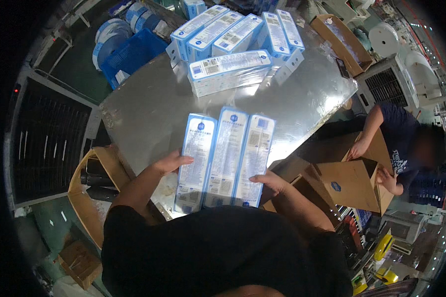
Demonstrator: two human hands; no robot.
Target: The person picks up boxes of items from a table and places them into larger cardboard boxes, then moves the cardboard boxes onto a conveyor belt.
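Note:
Three long white-and-blue packs stand side by side close in front of me: a left pack (195,163), a middle pack (226,153) and a right pack (255,161). My left hand (169,162) presses the outer side of the left pack, its thumb over the front edge. On the other side my right hand (269,181) grips the right pack, thumb on its front. The row is squeezed between both hands; the fingers behind it are hidden. Beyond, on the metal table (148,106), one similar pack (230,69) lies crosswise before several more packs (223,34).
At right, another person's hands (359,148) hold an open cardboard box (349,183). A blue crate (134,57) stands beyond the table's left edge. An open carton (339,42) sits at the far right corner. Another carton (84,198) is at my left.

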